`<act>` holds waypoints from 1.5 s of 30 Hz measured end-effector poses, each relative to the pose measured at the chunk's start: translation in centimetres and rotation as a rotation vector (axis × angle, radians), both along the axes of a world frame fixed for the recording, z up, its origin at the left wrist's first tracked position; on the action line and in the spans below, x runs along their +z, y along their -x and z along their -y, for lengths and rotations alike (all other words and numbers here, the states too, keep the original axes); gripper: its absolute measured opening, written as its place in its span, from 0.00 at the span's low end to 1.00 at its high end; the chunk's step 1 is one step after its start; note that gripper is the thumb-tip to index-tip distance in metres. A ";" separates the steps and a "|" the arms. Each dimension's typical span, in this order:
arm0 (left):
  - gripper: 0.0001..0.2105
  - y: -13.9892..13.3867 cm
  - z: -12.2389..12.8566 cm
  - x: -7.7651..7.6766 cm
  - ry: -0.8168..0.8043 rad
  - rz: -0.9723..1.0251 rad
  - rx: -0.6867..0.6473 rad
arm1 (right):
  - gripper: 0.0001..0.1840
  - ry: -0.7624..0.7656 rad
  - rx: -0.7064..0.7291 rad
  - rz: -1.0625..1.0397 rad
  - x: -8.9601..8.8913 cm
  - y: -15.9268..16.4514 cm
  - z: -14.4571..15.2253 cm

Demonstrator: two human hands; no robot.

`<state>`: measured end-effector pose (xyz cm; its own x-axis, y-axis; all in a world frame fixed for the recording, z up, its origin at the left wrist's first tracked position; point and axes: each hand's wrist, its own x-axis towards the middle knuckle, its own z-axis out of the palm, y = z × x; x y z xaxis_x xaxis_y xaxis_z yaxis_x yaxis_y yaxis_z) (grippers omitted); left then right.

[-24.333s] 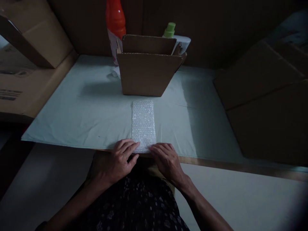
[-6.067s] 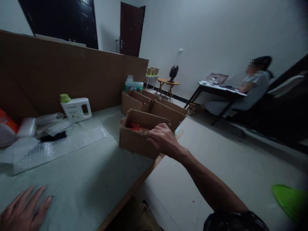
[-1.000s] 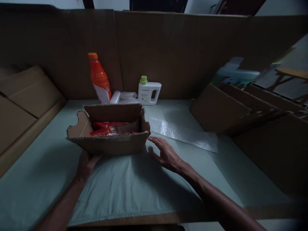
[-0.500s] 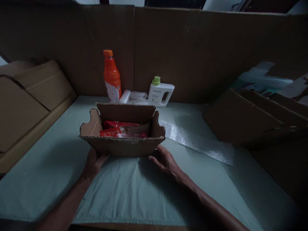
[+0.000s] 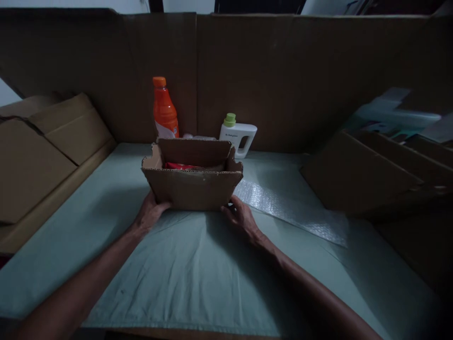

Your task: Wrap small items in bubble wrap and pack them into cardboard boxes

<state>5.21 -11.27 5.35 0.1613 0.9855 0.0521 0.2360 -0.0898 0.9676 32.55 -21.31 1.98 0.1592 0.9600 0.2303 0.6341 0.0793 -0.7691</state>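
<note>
Between my two hands is an open cardboard box [image 5: 193, 190] with rough-cut edges, in the middle of the cloth-covered table. Red packaging [image 5: 180, 166] shows inside it, mostly hidden behind the front wall. My left hand [image 5: 151, 211] grips the box's lower left corner, thumb along the front. At the lower right corner, my right hand [image 5: 240, 215] holds it the same way, its far fingers hidden. Close behind the box stand an orange bottle [image 5: 165, 111] and a white jug with a green cap [image 5: 235, 132], their lower parts partly covered by it.
A flat sheet of bubble wrap [image 5: 283, 210] lies right of the box, on the pale green cloth [image 5: 198, 278]. Cardboard boxes stand at the left [image 5: 38, 156] and at the right [image 5: 368, 174], the right one holding bluish items. A tall cardboard wall [image 5: 269, 71] closes off the back.
The box has moved away from me and slightly right, with both hands on it. It now hides more of the bottle's base, the rolled bubble wrap and its own contents.
</note>
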 end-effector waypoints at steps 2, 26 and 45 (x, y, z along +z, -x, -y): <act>0.34 -1.1 -1.3 -0.1 -0.014 0.043 0.016 | 0.25 -0.028 0.033 -0.068 -0.4 -0.2 -0.2; 0.33 -2.6 -2.9 -4.6 -0.250 -0.021 0.023 | 0.45 -0.076 0.137 -0.293 -1.7 -1.3 -0.8; 0.35 -1.8 -3.9 -5.5 -0.270 -0.004 -0.019 | 0.20 -0.032 -0.121 0.567 -0.5 -6.1 -0.1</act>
<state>7.03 -7.36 -0.16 0.1804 0.9329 0.3118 0.2357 -0.3488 0.9071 38.61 -21.26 1.49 0.1109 0.9338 0.3403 0.9524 -0.0021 -0.3048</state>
